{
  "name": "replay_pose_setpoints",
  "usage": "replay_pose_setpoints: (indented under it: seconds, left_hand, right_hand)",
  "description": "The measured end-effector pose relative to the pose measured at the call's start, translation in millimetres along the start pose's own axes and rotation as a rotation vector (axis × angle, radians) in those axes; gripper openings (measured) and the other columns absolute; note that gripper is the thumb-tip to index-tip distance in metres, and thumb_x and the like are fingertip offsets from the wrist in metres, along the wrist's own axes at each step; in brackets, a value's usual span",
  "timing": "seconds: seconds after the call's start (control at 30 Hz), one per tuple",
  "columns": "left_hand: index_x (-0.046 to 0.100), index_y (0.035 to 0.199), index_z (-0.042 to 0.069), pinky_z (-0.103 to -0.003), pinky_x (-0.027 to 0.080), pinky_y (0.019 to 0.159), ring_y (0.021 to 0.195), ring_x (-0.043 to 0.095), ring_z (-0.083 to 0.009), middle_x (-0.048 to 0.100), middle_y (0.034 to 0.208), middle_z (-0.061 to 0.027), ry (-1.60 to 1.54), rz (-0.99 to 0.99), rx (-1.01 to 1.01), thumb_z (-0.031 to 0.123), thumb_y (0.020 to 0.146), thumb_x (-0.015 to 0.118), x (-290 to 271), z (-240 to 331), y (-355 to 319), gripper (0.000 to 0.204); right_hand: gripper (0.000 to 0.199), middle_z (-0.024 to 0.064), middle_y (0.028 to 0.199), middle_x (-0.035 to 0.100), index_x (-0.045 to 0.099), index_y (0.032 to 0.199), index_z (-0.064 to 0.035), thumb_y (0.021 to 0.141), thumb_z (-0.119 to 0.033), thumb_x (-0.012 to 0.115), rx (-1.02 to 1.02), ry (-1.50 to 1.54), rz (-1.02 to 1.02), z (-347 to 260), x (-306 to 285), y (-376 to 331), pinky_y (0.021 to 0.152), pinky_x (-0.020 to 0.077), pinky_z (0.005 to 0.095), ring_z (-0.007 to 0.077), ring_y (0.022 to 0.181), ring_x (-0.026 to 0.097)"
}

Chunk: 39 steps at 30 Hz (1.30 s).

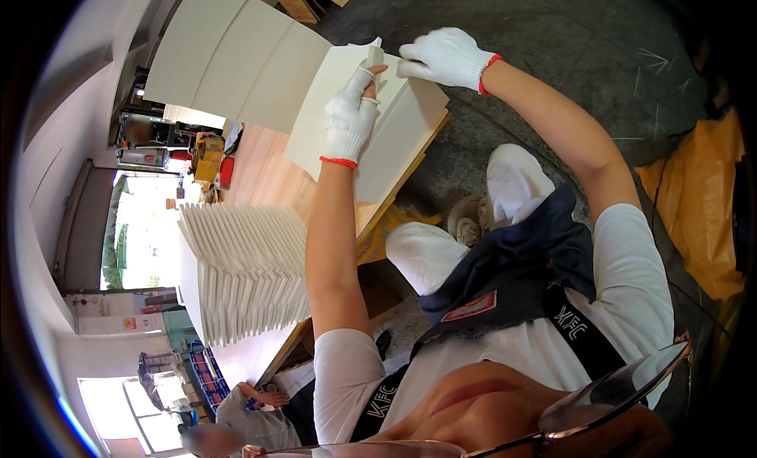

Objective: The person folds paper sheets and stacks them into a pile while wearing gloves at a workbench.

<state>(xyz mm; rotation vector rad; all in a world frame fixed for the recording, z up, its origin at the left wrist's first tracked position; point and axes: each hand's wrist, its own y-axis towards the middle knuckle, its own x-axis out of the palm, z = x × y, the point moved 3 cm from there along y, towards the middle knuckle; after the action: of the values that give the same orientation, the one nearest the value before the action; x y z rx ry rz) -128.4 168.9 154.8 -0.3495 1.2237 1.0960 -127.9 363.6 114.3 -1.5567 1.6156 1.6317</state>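
Now both hands wear white gloves w/ red cuffs. Left hand (349, 115) pinches a thin white sheet (371, 60) between thumb and fingers, at the far end of the wood table (260, 170). Right hand (444, 57) grips the sheet's top edge, fingers closed on it. Sheet lies on a cream board (394, 143). Big stack (248, 273) of white sheets sits nearby, left.

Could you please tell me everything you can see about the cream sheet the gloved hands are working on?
The cream sheet is a flat, pale, matte panel that looks like paper or thin board. It tops a small stack at the corner of a wooden table. Its far edge is lifted and folded upward. The left hand, in a white knit glove with a red cuff, pinches that raised edge; the gloved right hand rests at the fold's tip. More cream sheets lie beyond it.
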Motion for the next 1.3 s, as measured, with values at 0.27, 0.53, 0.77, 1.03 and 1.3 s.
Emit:
replay_pose_setpoints:
  seconds: [0.27, 0.53, 0.77, 1.03, 1.3]
  left_hand:
    - [0.067, 0.114, 0.019, -0.033, 0.050, 0.074, 0.077, 0.062, -0.0226, 0.064, 0.083, -0.0118, -0.064, -0.023, 0.046, 0.021, 0.095, 0.054, 1.2, -0.2, 2.1, 0.023]
    - [0.067, 0.114, 0.020, -0.035, 0.053, 0.079, 0.089, 0.068, -0.0283, 0.070, 0.099, -0.0111, -0.017, -0.026, -0.019, 0.025, 0.080, 0.076, 5.7, -7.8, 1.6, 0.036]
    - [0.067, 0.115, 0.020, -0.034, 0.052, 0.079, 0.087, 0.067, -0.0261, 0.069, 0.098, -0.0105, -0.073, -0.037, -0.044, 0.024, 0.080, 0.076, 5.4, -9.1, 2.2, 0.037]
    - [0.059, 0.128, 0.025, -0.038, 0.053, 0.077, 0.088, 0.067, -0.0307, 0.070, 0.097, -0.0145, 0.037, 0.014, 0.119, 0.023, 0.086, 0.068, 4.7, -3.5, -0.8, 0.044]
    - [0.051, 0.136, 0.017, -0.041, 0.052, 0.084, 0.096, 0.065, -0.0354, 0.067, 0.110, -0.0169, 0.070, 0.149, 0.127, 0.016, 0.090, 0.062, 4.0, 2.7, -7.4, 0.047]
  right_hand:
    - [0.038, 0.0112, 0.090, 0.066, 0.062, 0.097, -0.0110, 0.095, -0.044, 0.044, 0.279, 0.527, 0.113, -2.2, 18.2, 15.0, 0.076, 0.0489, 0.0408, 0.0317, 0.085, 0.063]
    - [0.044, 0.0123, 0.091, 0.064, 0.061, 0.094, -0.0087, 0.095, -0.048, 0.040, 0.323, 0.623, 0.148, 0.7, 30.4, 9.9, 0.078, 0.0467, 0.0430, 0.0332, 0.088, 0.062]
    - [0.042, 0.0108, 0.089, 0.061, 0.061, 0.096, -0.0101, 0.096, -0.049, 0.044, 0.325, 0.616, 0.169, 3.1, 35.9, 10.6, 0.078, 0.0455, 0.0397, 0.0309, 0.085, 0.059]
    - [0.042, 0.0100, 0.093, 0.064, 0.061, 0.102, -0.0123, 0.096, -0.050, 0.044, 0.346, 0.536, 0.231, -2.7, 28.0, 4.9, 0.078, 0.0472, 0.0417, 0.0355, 0.086, 0.061]
    - [0.043, 0.0085, 0.092, 0.067, 0.063, 0.114, -0.0089, 0.095, -0.045, 0.052, 0.473, 1.568, -0.221, -45.1, 6.3, 3.0, 0.053, 0.0443, 0.0246, 0.0125, 0.068, 0.059]
